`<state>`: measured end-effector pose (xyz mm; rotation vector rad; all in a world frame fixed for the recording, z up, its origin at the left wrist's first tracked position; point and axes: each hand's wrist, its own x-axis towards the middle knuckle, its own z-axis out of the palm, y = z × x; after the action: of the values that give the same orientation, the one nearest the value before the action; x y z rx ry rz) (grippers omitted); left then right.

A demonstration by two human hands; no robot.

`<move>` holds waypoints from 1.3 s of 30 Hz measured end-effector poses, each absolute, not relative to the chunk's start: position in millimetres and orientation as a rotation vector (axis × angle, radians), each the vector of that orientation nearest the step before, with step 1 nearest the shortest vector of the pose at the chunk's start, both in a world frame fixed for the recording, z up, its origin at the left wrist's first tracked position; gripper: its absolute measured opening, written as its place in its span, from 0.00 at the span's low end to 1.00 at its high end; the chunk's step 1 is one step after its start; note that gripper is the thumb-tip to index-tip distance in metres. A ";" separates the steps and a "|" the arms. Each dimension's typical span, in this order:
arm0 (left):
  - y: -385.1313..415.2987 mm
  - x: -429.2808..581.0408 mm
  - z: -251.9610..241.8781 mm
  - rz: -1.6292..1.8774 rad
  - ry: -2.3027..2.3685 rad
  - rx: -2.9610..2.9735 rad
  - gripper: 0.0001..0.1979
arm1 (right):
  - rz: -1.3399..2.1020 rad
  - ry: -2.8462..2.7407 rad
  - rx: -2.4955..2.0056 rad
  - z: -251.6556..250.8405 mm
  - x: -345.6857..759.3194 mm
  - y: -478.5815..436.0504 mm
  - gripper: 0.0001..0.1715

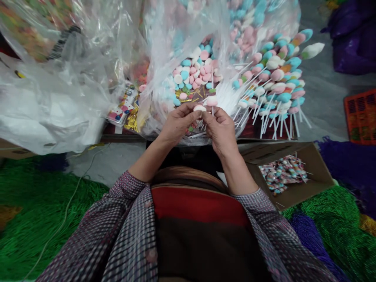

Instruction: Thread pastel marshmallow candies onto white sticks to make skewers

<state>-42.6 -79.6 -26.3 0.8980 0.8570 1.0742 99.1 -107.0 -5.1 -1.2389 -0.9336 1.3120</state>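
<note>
My left hand [176,124] pinches a small pale pink marshmallow piece [199,108] between thumb and fingers. My right hand [221,128] is closed beside it, fingers touching the same piece and a thin white stick [212,98] topped by a pink piece. Both hands hover at the mouth of a clear plastic bag [164,58] full of loose pink, blue and white marshmallow pieces [192,74]. A fan of finished marshmallow sticks [276,78] lies just right of the hands.
A cardboard box [311,156] at lower right holds wrapped sweets on sticks. Crumpled clear bags [53,98] sit at left. Green tinsel-like material [35,211] covers the floor at left, green and purple at right. An orange crate [360,115] stands at the right edge.
</note>
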 end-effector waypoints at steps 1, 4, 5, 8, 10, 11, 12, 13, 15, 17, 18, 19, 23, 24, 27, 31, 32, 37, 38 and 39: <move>-78.6 -42.7 -25.7 1.091 0.872 0.872 0.17 | 1.310 -0.927 -1.229 -2.9 101.7 -110.3 0.22; -75.3 -43.6 -24.1 1.136 0.895 0.829 0.14 | 1.341 -0.960 -1.255 4.8 111.7 -127.3 0.19; -74.2 -44.2 -23.7 1.146 0.901 0.827 0.13 | 1.375 -0.998 -1.278 7.0 115.0 -134.6 0.19; -71.7 -45.2 -22.5 1.135 0.926 0.810 0.11 | 1.489 -1.128 -1.349 10.7 121.5 -154.7 0.20; -71.3 -44.9 -21.7 1.102 0.938 0.770 0.14 | 1.491 -1.191 -1.379 10.8 122.4 -162.6 0.20; -71.4 -44.6 -21.5 1.088 0.941 0.748 0.16 | 1.471 -1.211 -1.389 10.4 122.2 -164.5 0.19; -71.6 -44.3 -21.6 1.077 0.944 0.730 0.18 | 1.446 -1.226 -1.396 9.9 121.8 -165.3 0.19; -71.8 -44.0 -22.0 1.071 0.946 0.718 0.19 | 1.423 -1.236 -1.401 9.5 121.5 -165.3 0.18; -71.7 -43.8 -24.2 1.079 0.939 0.714 0.18 | 1.393 -1.246 -1.413 9.2 121.1 -164.3 0.17; -70.7 -43.9 -27.3 1.111 0.924 0.721 0.15 | 1.380 -1.263 -1.426 10.1 121.5 -163.6 0.18; -69.9 -43.8 -28.9 1.128 0.919 0.723 0.12 | 1.379 -1.272 -1.431 10.8 121.9 -163.6 0.18; -69.1 -43.7 -30.3 1.142 0.917 0.722 0.10 | 1.377 -1.278 -1.437 11.6 122.3 -163.8 0.19; -67.5 -41.4 -34.3 1.183 0.927 0.740 0.06 | 1.371 -1.277 -1.469 13.8 123.1 -165.1 0.20; -67.9 -40.8 -35.2 1.200 0.937 0.770 0.06 | 1.371 -1.266 -1.476 13.9 123.0 -165.2 0.20; -71.1 -40.6 -37.4 1.280 1.025 0.951 0.09 | 1.389 -1.206 -1.492 14.1 122.0 -165.7 0.20; -77.5 -44.4 -35.9 1.334 1.179 1.218 0.12 | 1.416 -1.138 -1.490 13.4 119.3 -167.3 0.19; -78.5 -45.5 -34.4 1.322 1.204 1.265 0.13 | 1.423 -1.132 -1.485 12.9 118.8 -167.8 0.18; -75.7 -46.6 -25.9 1.232 1.157 1.441 0.11 | 1.465 -1.073 -1.487 13.1 121.4 -170.3 0.18; -74.1 -45.8 -24.9 1.218 1.122 1.464 0.10 | 1.472 -1.058 -1.490 14.6 123.2 -170.8 0.18; -72.6 -44.5 -24.4 1.203 1.088 1.481 0.09 | 1.474 -1.041 -1.491 16.6 125.4 -171.2 0.18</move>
<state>-44.5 -72.6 -24.4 1.4808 1.0884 1.2030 125.4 -171.2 16.6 -1.4910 -1.0410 1.4743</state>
